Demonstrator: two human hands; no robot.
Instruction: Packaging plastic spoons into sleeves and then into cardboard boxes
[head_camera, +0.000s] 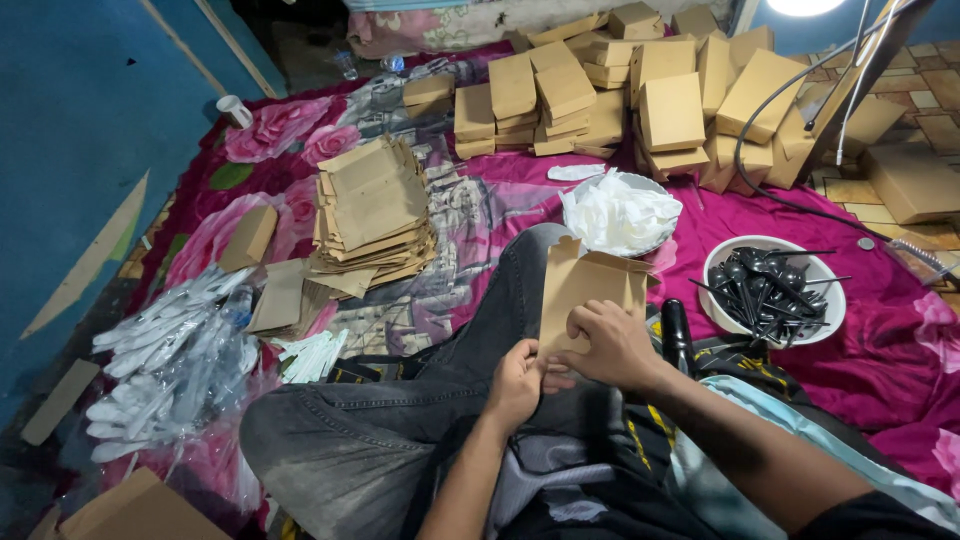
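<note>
Head view: both hands work on one flat brown cardboard box blank (583, 290), held upright over the person's lap, above the raised knee in dark jeans (500, 300). The left hand (516, 385) is closed on the lower edge of the blank, thumb in front and fingers behind. The right hand (612, 345) is closed on the lower right part, fingers curled over the front panel.

Step in hand, as judged: the blank is being opened or folded into box shape. It is still mostly flat; its top flaps stand up unevenly and one side panel is angled away at the right. The next move appears to call for a firm pinch along the creases, with one hand steadying the panel while the other presses the flaps in.

The blank is plain kraft-brown card, thin, pre-creased, with notched flaps at the upper edge. It looks light and likely to bend if squeezed off the crease lines.

Surroundings: a stack of flat blanks (372, 215) lies to the left on the floral magenta bedsheet (880, 350). Finished brown boxes (640, 90) are piled at the far side. A white bowl of folded white items (620, 213) sits just beyond the blank; whether these are napkins or bags cannot be told. A white bowl of black plastic spoons (772, 285) stands to the right. Clear-wrapped white cutlery packets (170, 350) lie at the far left.
</note>
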